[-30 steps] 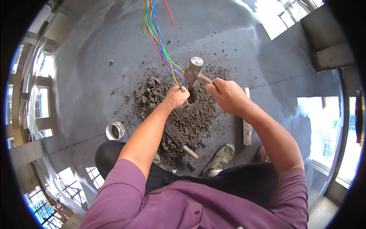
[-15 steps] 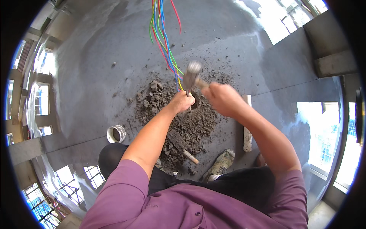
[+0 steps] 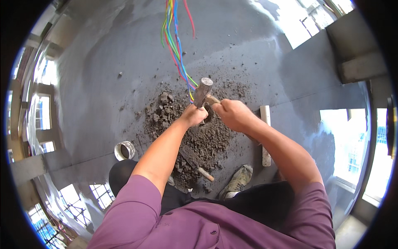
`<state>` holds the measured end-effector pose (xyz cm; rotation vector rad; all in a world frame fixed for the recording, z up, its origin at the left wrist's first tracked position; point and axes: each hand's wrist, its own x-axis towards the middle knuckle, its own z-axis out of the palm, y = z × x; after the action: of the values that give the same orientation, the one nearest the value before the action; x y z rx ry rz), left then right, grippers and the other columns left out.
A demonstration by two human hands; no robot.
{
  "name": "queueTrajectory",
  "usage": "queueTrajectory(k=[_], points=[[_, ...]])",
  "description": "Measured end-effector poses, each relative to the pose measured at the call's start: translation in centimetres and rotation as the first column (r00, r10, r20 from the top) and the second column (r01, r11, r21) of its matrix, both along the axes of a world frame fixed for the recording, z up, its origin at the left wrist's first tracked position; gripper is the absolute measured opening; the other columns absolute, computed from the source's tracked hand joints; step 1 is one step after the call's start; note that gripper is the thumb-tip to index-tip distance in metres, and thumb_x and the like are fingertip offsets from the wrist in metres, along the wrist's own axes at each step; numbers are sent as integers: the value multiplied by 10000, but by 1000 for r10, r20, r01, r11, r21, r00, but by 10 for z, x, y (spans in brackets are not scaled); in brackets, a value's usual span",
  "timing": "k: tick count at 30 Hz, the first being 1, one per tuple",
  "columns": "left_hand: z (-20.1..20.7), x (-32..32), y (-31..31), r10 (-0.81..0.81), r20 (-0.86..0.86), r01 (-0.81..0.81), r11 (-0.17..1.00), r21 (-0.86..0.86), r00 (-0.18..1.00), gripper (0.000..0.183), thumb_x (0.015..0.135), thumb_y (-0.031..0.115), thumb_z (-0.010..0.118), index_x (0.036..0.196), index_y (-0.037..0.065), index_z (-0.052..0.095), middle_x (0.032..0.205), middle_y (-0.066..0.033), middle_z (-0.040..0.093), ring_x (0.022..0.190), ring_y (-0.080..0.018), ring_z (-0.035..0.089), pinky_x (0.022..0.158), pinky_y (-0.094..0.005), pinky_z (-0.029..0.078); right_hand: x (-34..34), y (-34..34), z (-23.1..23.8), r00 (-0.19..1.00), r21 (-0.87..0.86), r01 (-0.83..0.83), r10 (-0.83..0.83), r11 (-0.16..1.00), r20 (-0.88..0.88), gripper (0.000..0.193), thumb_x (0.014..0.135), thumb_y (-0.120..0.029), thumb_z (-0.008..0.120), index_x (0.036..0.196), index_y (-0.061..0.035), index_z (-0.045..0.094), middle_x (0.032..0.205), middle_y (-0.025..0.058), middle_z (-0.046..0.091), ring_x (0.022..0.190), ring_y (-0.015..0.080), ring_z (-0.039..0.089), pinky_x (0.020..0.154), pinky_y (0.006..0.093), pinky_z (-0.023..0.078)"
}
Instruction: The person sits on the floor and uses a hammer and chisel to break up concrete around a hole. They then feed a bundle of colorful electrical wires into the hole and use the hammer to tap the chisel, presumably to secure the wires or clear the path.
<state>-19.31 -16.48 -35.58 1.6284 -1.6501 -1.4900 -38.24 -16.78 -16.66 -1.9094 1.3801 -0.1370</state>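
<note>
Past my shoe [image 3: 238, 181], a wooden-handled tool [image 3: 206, 174] lies on the rubble [image 3: 213, 141], apparently within easy reach. My left hand [image 3: 194, 116] has its fingers curled tight around a thin rod [image 3: 203, 122], mostly hidden, likely a chisel held steady beneath the hammer [image 3: 203, 92]. My right hand [image 3: 234, 115] wraps the hammer's handle near the head, fingers fully closed, presumably for control. The hammer head stands just over my left fist; beyond it, coloured wires [image 3: 178, 58] stretch away above the grey floor [image 3: 112, 62].

Likely building site: rubble [image 3: 213, 141], coloured wires [image 3: 179, 50]
</note>
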Motion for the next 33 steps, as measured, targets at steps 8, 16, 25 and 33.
queueTrajectory(k=[8,16,25,33], points=[[12,-8,-12,-122,186,93,983,158,975,257,773,269,585,709,26,638,637,-109,637,612,-226,608,601,-407,472,-5,-2,6,996,-58,5,-10,998,-90,410,993,-369,501,907,24,579,782,290,642,785,463,647,699,543,505],[14,12,6,-34,-107,41,997,67,994,260,813,168,575,911,-15,731,812,-110,728,777,-194,678,727,-343,525,-20,6,13,995,-26,82,-84,996,-48,443,986,-367,495,839,37,602,767,289,633,801,473,638,734,547,505],[37,21,-3,-13,-90,21,996,91,996,239,806,121,554,912,-8,725,845,-95,732,796,-187,670,762,-330,521,-26,7,32,992,-54,117,-119,992,-30,470,988,-384,510,823,48,593,746,295,621,778,483,626,710,534,495],[33,19,0,-92,66,89,995,48,994,239,816,202,574,883,47,743,828,-79,737,823,-212,693,774,-350,524,-20,10,30,998,-49,70,-69,996,10,427,997,-365,536,825,26,549,707,267,589,724,477,594,644,525,450]])
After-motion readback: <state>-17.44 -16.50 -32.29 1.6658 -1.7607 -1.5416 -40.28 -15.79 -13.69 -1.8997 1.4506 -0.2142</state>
